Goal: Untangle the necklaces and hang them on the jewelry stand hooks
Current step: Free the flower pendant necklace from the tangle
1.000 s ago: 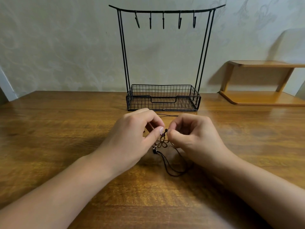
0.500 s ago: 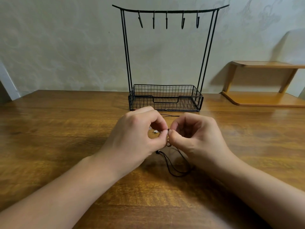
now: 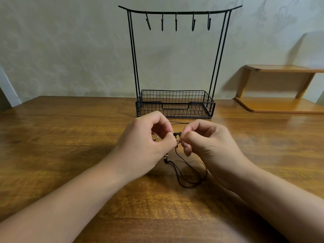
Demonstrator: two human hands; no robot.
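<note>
Untangling was the step in hand: left hand (image 3: 149,142) and right hand (image 3: 208,146) each pinched the knotted necklaces (image 3: 177,137) at table (image 3: 70,155) centre, cords trailing toward six o'clock. Stand (image 3: 175,106) at twelve, hooks (image 3: 176,21) bare. Next, probably teasing one loop free.

worktop (image 3: 70,155): brown wood, glossy, visible grain | jewelry stand (image 3: 175,106): matt black metal wire | necklaces (image 3: 189,174): thin dark cord, small shiny beads | shelf (image 3: 280,106): smooth light wood
</note>
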